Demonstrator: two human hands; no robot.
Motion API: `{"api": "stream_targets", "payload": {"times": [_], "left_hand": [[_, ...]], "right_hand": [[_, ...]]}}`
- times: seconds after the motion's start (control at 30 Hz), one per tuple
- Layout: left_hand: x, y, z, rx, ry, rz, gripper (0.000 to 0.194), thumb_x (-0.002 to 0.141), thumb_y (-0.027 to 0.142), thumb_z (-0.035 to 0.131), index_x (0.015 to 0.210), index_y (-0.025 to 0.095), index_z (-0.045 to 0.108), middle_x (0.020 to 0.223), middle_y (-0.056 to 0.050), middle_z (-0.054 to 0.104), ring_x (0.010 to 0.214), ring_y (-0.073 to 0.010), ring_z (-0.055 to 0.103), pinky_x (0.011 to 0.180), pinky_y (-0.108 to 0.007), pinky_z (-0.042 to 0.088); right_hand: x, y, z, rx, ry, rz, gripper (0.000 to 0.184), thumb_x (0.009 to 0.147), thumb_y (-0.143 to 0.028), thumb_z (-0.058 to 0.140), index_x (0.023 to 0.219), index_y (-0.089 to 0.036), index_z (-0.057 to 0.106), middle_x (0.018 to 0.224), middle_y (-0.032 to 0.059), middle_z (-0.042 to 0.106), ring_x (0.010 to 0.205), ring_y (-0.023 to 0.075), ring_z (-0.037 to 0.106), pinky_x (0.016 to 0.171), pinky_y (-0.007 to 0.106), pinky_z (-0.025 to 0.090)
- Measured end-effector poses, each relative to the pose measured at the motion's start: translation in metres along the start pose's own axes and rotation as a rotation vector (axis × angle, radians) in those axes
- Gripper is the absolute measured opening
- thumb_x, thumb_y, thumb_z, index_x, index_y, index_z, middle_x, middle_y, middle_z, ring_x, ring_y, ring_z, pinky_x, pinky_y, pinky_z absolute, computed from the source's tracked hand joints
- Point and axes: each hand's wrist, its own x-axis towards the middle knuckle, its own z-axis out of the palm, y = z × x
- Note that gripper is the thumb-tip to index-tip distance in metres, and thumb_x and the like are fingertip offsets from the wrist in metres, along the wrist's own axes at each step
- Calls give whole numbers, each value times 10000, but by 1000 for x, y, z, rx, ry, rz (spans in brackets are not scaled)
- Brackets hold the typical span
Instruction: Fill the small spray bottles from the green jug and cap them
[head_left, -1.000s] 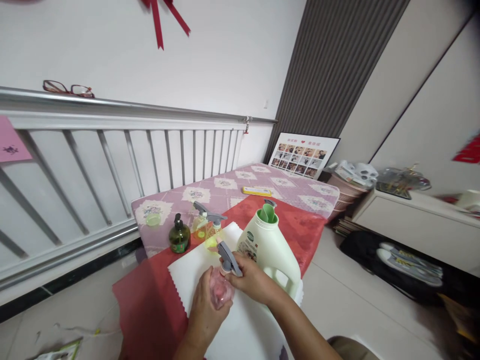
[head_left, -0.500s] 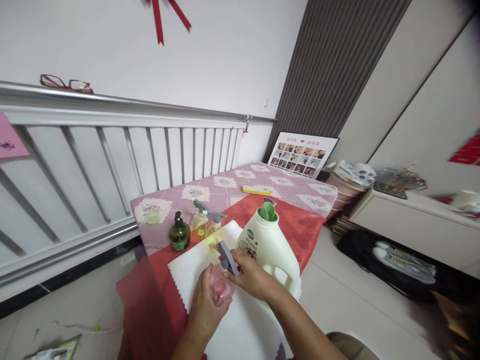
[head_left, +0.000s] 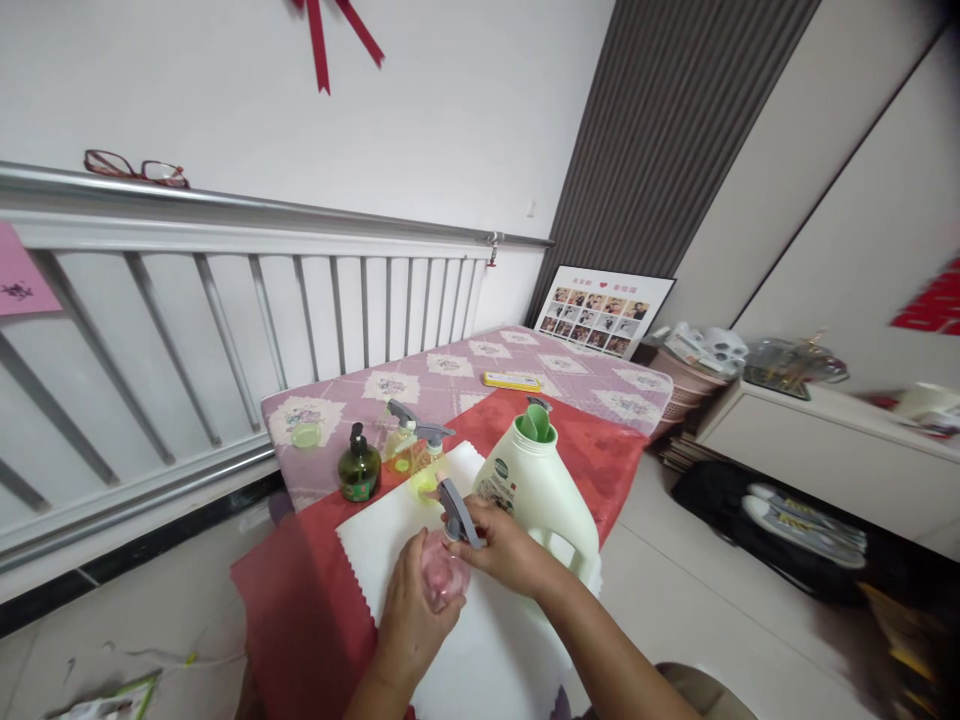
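Note:
A small pink see-through spray bottle [head_left: 444, 575] is wrapped by my left hand [head_left: 411, 595], over the white mat [head_left: 480, 655]. On its neck sits a grey trigger spray head [head_left: 459, 512], gripped by the closed fingers of my right hand [head_left: 501, 540]. Whether the head is seated fully on the neck is hidden by my fingers. Just beyond my right hand stands a big pale green jug [head_left: 551, 490] with a green spout and no cap on. A yellow spray bottle [head_left: 429, 470] with a grey head is behind the pink one.
Left of the mat are a dark green pump bottle [head_left: 360, 470] and another yellowish spray bottle [head_left: 401, 450]. A pale green cap [head_left: 306, 435] and a yellow packet [head_left: 511, 381] lie on the patterned tablecloth [head_left: 450, 362]. A red cloth [head_left: 300, 590] runs under the mat.
The grey spray head has turned slightly and shifted a little to the right with my right hand. My left hand still holds the pink bottle in about the same place.

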Motion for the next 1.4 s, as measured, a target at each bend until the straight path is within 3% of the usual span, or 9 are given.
{"api": "stream_targets", "payload": {"times": [0.3,0.5,0.83,1.17,1.4], "left_hand": [[-1,-1,1,51,23,26,844,683,230,688,1437,166,315,1481,-203,519,1401,-344,490,1157,-556,437],[0,1,0,58,19,15,834,683,252,692,1425,161,324,1483,-216,517,1387,-353,507,1142,-547,456],[1,-13,3,74,13,36,848,710,291,699,1447,175,295,1515,-221,491,1411,-355,487,1151,-561,444],[-3,0,-1,106,84,93,745,772,260,637,1442,175,320,1477,-209,524,1390,-327,512,1154,-544,444],[-3,-5,6,87,118,125,763,741,240,629,1437,147,330,1442,-219,557,1341,-327,562,1111,-520,492]], "right_hand": [[2,7,-7,-21,-78,-64,179,872,-308,652,999,-187,689,957,48,644,891,212,622,810,327,479],[3,6,-2,-50,-46,-71,191,819,-176,658,1007,-178,688,969,63,638,908,219,621,803,329,488],[2,0,0,-68,-42,-50,166,844,-223,661,1006,-187,655,995,62,606,911,214,622,755,303,516],[-3,-2,5,-119,-9,-54,151,873,-187,627,1022,-198,653,988,43,626,945,212,627,895,349,499],[-3,1,2,-145,-7,-55,184,806,-150,692,978,-215,679,999,35,658,885,204,654,800,310,523]]}}
